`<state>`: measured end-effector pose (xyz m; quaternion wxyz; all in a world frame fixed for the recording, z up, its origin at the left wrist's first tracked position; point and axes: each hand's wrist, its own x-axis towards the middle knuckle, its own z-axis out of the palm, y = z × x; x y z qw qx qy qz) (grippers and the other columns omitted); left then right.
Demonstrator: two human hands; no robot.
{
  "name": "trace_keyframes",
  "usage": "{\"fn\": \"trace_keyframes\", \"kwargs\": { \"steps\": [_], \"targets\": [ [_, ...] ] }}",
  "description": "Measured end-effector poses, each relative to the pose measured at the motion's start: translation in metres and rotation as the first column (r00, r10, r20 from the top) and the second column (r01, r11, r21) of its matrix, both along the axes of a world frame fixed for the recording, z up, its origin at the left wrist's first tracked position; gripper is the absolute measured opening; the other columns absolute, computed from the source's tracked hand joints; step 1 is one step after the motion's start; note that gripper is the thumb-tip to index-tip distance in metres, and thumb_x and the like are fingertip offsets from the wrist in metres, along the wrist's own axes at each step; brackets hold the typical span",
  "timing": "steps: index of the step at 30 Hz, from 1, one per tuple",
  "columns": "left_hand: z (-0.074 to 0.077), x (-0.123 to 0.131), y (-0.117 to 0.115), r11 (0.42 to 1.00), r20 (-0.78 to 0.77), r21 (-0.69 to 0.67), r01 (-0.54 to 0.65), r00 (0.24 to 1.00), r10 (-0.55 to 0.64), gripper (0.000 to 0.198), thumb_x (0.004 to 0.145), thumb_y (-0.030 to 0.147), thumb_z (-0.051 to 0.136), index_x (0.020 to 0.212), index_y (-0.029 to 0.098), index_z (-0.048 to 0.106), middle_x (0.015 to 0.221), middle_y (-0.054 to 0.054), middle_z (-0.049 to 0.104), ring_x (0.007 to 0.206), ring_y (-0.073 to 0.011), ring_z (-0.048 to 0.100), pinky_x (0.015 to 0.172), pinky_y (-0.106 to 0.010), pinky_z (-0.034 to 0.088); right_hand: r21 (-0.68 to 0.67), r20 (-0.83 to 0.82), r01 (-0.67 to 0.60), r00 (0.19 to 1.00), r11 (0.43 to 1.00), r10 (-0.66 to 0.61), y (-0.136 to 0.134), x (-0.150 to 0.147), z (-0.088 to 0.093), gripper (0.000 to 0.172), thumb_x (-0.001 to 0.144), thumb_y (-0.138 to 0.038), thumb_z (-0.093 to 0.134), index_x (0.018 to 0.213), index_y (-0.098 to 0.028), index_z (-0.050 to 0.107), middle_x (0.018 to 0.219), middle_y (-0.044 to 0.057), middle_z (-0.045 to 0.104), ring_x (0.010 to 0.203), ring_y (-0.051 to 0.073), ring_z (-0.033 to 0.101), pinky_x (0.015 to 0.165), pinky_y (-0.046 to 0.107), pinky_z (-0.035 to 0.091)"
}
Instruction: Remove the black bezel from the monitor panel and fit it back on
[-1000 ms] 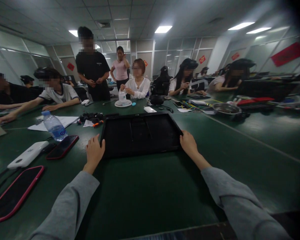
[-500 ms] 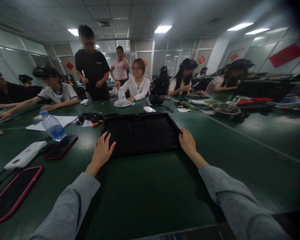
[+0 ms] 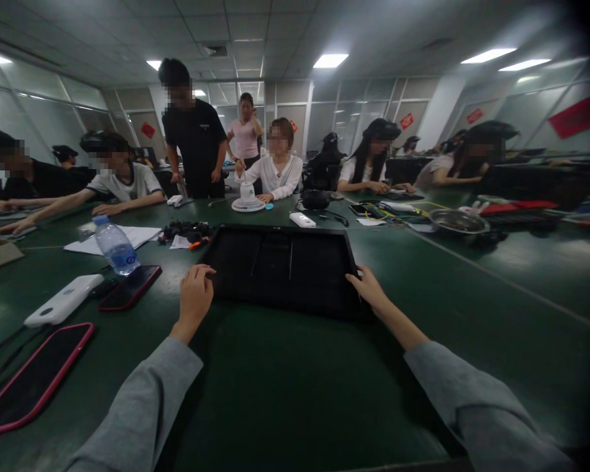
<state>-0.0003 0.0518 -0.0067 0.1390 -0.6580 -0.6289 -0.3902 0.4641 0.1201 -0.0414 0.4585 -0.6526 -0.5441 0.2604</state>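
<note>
A shallow black tray-like panel [image 3: 319,275] with a raised rim lies on the green tabletop before me, slightly askew, its right near corner closer to me. Two thin ridges run across its inside. My left hand [image 3: 195,295] is at its left edge, fingers bent over the rim. On the opposite side, my right hand [image 3: 371,288] grips the right rim, thumb on the inner side and the other fingers partly hidden outside. Both forearms wear grey sleeves.
Left of the panel stand a water bottle [image 3: 117,246], a dark phone [image 3: 130,288], a white power bank [image 3: 63,300] and a pink-edged phone [image 3: 37,377]. Beyond it are a white fan [image 3: 248,200] and a metal bowl [image 3: 458,221]. Several people are around the table.
The panel has turned a little, its right side coming nearer to me. My left hand's spread fingers have curled onto the left rim. The view has shifted slightly.
</note>
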Motion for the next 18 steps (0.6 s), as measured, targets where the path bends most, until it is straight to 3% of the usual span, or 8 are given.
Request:
{"fn": "trace_keyframes", "kwargs": {
  "steps": [2, 5, 14, 18],
  "targets": [
    [0.000, 0.001, -0.001, 1.000, -0.024, -0.021, 0.020, 1.000, -0.020, 0.026, 0.088, 0.010, 0.043, 0.102, 0.020, 0.063, 0.116, -0.009, 0.064, 0.111, -0.0262, 0.059, 0.098, -0.042, 0.046, 0.000, -0.206, -0.019, 0.978, 1.000, 0.019, 0.004, -0.003, 0.000, 0.059, 0.080, -0.031, 0.061, 0.137, -0.016, 0.049, 0.095, 0.008, 0.072, 0.081, 0.024, 0.071, 0.075, 0.038, 0.059],
    [0.001, 0.003, -0.003, 0.998, -0.047, -0.045, 0.040, 0.998, -0.042, 0.026, 0.088, 0.010, 0.042, 0.101, 0.021, 0.063, 0.112, -0.009, 0.065, 0.108, -0.0253, 0.060, 0.097, -0.041, 0.045, 0.045, -0.337, -0.016, 0.941, 0.999, 0.030, 0.004, -0.006, 0.002, 0.061, 0.076, -0.028, 0.063, 0.135, -0.018, 0.052, 0.092, 0.006, 0.072, 0.077, 0.023, 0.070, 0.074, 0.038, 0.059],
    [-0.006, -0.005, 0.003, 0.997, -0.110, -0.060, 0.044, 0.993, -0.050, 0.024, 0.088, 0.014, 0.043, 0.100, 0.021, 0.063, 0.104, -0.008, 0.066, 0.100, -0.0256, 0.060, 0.092, -0.039, 0.045, 0.218, -0.373, 0.063, 0.928, 0.974, 0.023, -0.026, -0.010, 0.007, 0.064, 0.069, -0.034, 0.063, 0.130, -0.016, 0.059, 0.091, 0.008, 0.072, 0.082, 0.026, 0.069, 0.075, 0.041, 0.059],
    [-0.009, -0.011, 0.004, 0.994, -0.130, -0.081, 0.073, 0.988, -0.083, 0.021, 0.088, 0.016, 0.042, 0.091, 0.021, 0.063, 0.098, -0.007, 0.066, 0.098, -0.0245, 0.059, 0.089, -0.037, 0.043, 0.249, -0.372, 0.163, 0.926, 0.955, -0.061, -0.042, 0.005, 0.008, 0.063, 0.068, -0.036, 0.063, 0.128, -0.016, 0.060, 0.092, 0.008, 0.072, 0.084, 0.026, 0.069, 0.076, 0.042, 0.059]
  ]
}}
